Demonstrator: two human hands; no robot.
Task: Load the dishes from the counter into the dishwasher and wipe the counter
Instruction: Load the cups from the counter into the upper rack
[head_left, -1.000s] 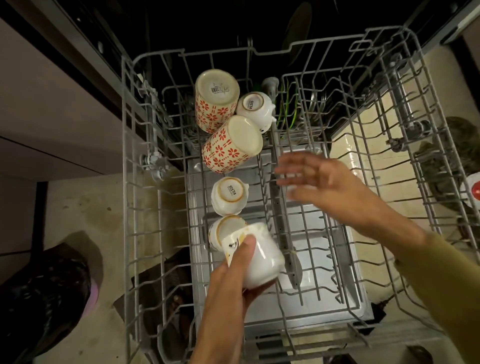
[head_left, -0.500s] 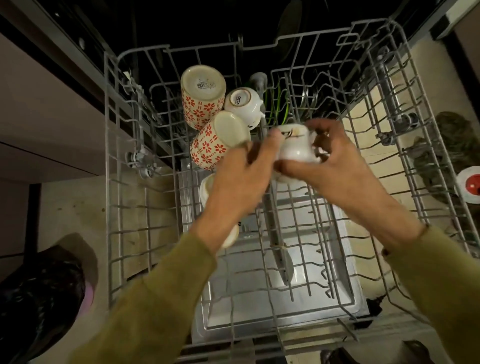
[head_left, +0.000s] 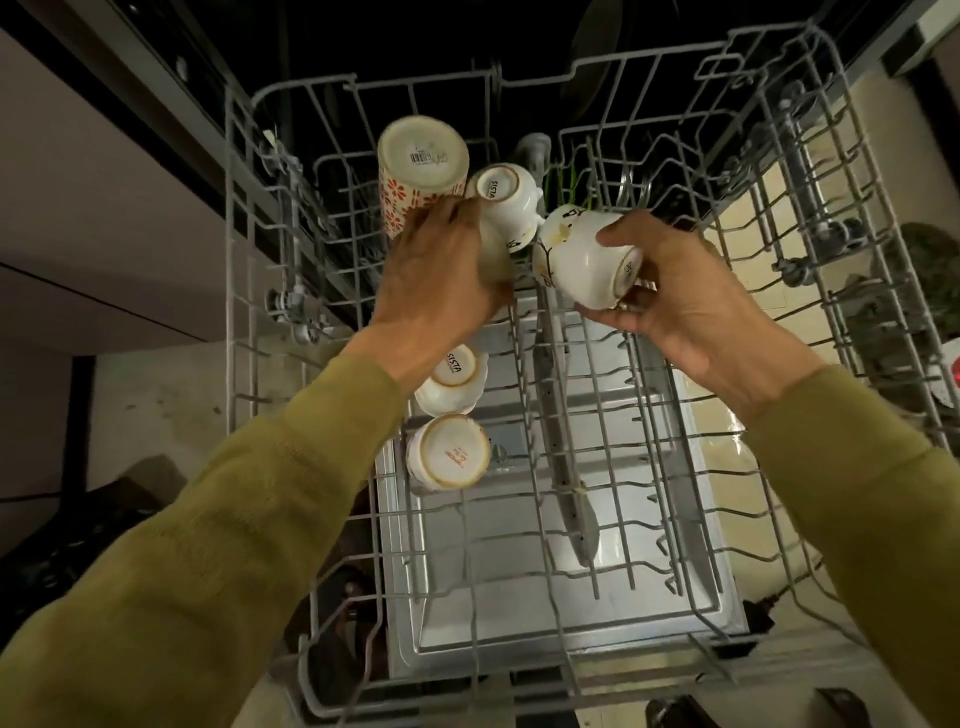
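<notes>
The person's right hand (head_left: 691, 301) grips a small white cup (head_left: 584, 260), thumb over its rounded side and fingers curled beneath its foot, holding it tilted on its side above the middle of the pulled-out upper dishwasher rack (head_left: 779, 218), with its rim toward the back-left and its base toward the palm. The left hand (head_left: 441, 280) is wrapped around a floral mug (head_left: 493, 249) lying in the left row of the rack; most of that mug is hidden under the fingers, so only a pale edge shows. Just behind the left hand stands a taller mug with red flowers (head_left: 421, 171), upside down, its cream base and a barcode sticker facing up. Beside it, touching the held cup's rim or very nearly so, sits a white cup marked SISTA (head_left: 506, 200), also inverted. Nearer the person, 2 more inverted cups sit in the same left row: a scalloped white one marked SISTA (head_left: 452, 382), partly under the left wrist, and a cup with red printing on its base (head_left: 449, 452). The right half of the rack holds no dishes, and a grey spray arm (head_left: 563, 452) runs beneath its wires over the open steel door (head_left: 649, 597). Both arms wear olive-green sleeves (head_left: 234, 545).
</notes>
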